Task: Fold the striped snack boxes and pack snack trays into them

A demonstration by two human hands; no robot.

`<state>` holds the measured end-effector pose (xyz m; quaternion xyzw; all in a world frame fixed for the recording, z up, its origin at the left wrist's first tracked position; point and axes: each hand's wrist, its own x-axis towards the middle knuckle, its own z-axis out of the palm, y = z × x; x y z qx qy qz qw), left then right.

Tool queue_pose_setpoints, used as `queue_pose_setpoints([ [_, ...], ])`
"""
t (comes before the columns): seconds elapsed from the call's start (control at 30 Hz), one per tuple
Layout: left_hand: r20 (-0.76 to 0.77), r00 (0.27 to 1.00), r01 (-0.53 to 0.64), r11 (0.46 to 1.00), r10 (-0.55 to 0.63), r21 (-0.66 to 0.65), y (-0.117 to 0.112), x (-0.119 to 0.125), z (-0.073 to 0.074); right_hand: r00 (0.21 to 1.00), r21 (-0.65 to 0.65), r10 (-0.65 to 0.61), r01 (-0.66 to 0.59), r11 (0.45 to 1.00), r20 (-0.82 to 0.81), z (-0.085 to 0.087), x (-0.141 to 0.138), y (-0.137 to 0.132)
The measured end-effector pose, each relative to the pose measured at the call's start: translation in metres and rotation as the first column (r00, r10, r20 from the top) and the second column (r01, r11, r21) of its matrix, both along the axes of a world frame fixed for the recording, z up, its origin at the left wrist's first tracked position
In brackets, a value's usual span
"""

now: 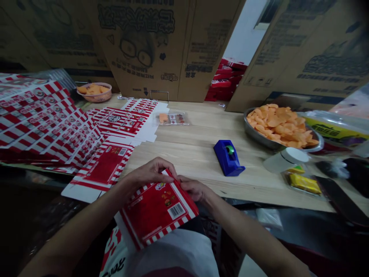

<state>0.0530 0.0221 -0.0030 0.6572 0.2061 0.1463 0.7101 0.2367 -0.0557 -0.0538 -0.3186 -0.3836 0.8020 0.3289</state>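
Red-and-white striped cardboard fills the head view: a printed carton blank with a barcode (pixel 157 209) sits at 6 o'clock, over the person's lap and just off the near edge of the pale wooden table (pixel 187 146). It is tilted and looks flat or only barely creased.

The left hand (pixel 150 173) curls over the blank's top edge, fingers bent and closed on the card. The right hand (pixel 194 189) pinches the upper right corner, thumb and fingers drawn together on it. Both hands grip the same piece.

By my reading the work on this piece is at an early stage, since no walls stand up yet. Much seems left:
- One more flat striped blank (pixel 105 167) lies on the table at 9 o'clock of the hands.
- A fanned heap of striped blanks (pixel 43 115) spreads out at 10 o'clock.

At 1 o'clock, well back between the brown shipping cartons, red packs (pixel 226 82) are stacked. I cannot tell whether they are finished ones.

A blue plastic tape dispenser (pixel 228 157) stands untouched at 2 o'clock of the hands. A metal bowl (pixel 261 141) of orange crisps sits beyond it at 2 o'clock.
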Motion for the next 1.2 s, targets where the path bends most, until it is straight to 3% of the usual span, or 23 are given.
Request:
queue_pose_setpoints([
  [0.07, -0.006, 0.955, -0.296, 0.954, 0.296, -0.046, 0.005, -0.009, -0.004, 0.994, 0.006, -0.112, 0.112, 0.994, -0.009, 0.004, 0.006, 0.011],
  [0.1, 0.0, 0.876, -0.482, 0.874, 0.483, -0.07, 0.007, -0.014, -0.009, 0.991, 0.028, -0.137, 0.137, 0.99, -0.005, 0.007, 0.011, 0.018],
  [0.17, 0.028, 0.619, -0.78, 0.618, 0.785, -0.099, 0.01, -0.027, -0.024, 0.992, 0.096, -0.118, 0.113, 0.989, 0.047, 0.012, 0.019, 0.038],
  [0.2, 0.041, 0.499, -0.861, 0.501, 0.865, -0.088, 0.011, -0.034, -0.032, 0.991, 0.134, -0.09, 0.077, 0.988, 0.099, 0.013, 0.023, 0.049],
  [0.23, 0.05, 0.418, -0.907, 0.42, 0.907, -0.034, 0.011, -0.041, -0.04, 0.984, 0.177, -0.072, 0.043, 0.983, 0.163, 0.012, 0.024, 0.06],
  [0.27, 0.063, 0.374, -0.926, 0.369, 0.925, 0.078, 0.01, -0.047, -0.047, 0.971, 0.223, -0.067, 0.015, 0.975, 0.23, 0.011, 0.025, 0.072],
  [0.33, 0.089, 0.387, -0.84, 0.311, 0.918, 0.444, 0.006, -0.057, -0.057, 0.931, 0.304, -0.02, -0.099, 0.947, 0.365, 0.006, 0.023, 0.097],
  [0.4, 0.039, 0.534, -0.544, 0.308, 0.844, 0.78, 0.003, -0.061, -0.059, 0.839, 0.38, 0.072, -0.319, 0.868, 0.54, 0.001, 0.019, 0.125],
  [0.47, -0.159, 0.713, -0.15, 0.37, 0.683, 0.917, 0.004, -0.056, -0.053, 0.7, 0.435, 0.046, -0.493, 0.753, 0.713, -0.001, 0.015, 0.156],
  [0.5, -0.288, 0.766, 0.037, 0.408, 0.575, 0.912, 0.005, -0.051, -0.049, 0.642, 0.464, -0.023, -0.528, 0.711, 0.766, -0.001, 0.013, 0.174],
  [0.57, -0.506, 0.78, 0.319, 0.461, 0.369, 0.828, 0.01, -0.037, -0.041, 0.562, 0.527, -0.203, -0.504, 0.684, 0.802, 0.001, 0.009, 0.214],
  [0.63, -0.617, 0.753, 0.462, 0.482, 0.229, 0.744, 0.015, -0.023, -0.042, 0.494, 0.583, -0.364, -0.42, 0.695, 0.79, 0.004, 0.004, 0.259],
  [0.7, -0.627, 0.76, 0.5, 0.461, 0.171, 0.733, 0.018, -0.013, -0.055, 0.386, 0.632, -0.509, -0.342, 0.696, 0.769, 0.005, 0.0, 0.303],
  [0.8, -0.558, 0.794, 0.458, 0.368, 0.24, 0.809, 0.018, -0.006, -0.091, 0.234, 0.668, -0.626, -0.282, 0.689, 0.744, 0.001, -0.002, 0.352],
  [0.87, -0.523, 0.794, 0.435, 0.31, 0.31, 0.845, 0.017, -0.004, -0.114, 0.165, 0.667, -0.65, -0.285, 0.688, 0.742, -0.006, -0.001, 0.369],
  [0.93, -0.499, 0.783, 0.415, 0.287, 0.37, 0.863, 0.017, -0.002, -0.127, 0.123, 0.657, -0.656, -0.305, 0.689, 0.745, -0.014, 0.002, 0.373],
  [1.03, -0.508, 0.735, 0.373, 0.357, 0.449, 0.856, 0.018, -0.002, -0.118, 0.108, 0.653, -0.66, -0.333, 0.68, 0.743, -0.023, 0.012, 0.36],
  [1.13, -0.524, 0.616, 0.264, 0.473, 0.588, 0.841, 0.019, 0.001, -0.088, 0.122, 0.684, -0.687, -0.32, 0.656, 0.716, -0.022, 0.031, 0.33],
  [1.2, -0.519, 0.53, 0.184, 0.506, 0.671, 0.843, 0.022, 0.006, -0.07, 0.134, 0.727, -0.726, -0.29, 0.622, 0.674, -0.018, 0.047, 0.305],
])
